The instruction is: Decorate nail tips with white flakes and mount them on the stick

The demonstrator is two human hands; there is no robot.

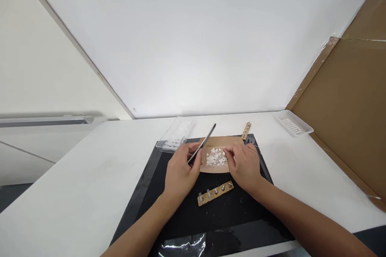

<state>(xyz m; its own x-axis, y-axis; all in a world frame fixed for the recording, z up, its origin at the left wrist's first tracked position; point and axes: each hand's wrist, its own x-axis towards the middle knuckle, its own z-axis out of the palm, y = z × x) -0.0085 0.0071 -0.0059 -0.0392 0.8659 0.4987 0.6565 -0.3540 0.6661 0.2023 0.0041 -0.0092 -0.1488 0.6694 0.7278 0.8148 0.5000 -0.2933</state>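
Okay, I had the left hand (183,165) pinched around a slim dark tool (208,137) and the right hand (245,165), fingertips bunched, at the right edge of the white pieces (215,157) on the brown sheet (215,141). Couldn't tell if those fingertips gripped one: fingers covered the contact, and the tool's lower end was hard to make out.

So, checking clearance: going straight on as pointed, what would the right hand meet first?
Probably the heap of small white plastic-looking pieces on the brown card-like sheet, though depth is unclear.
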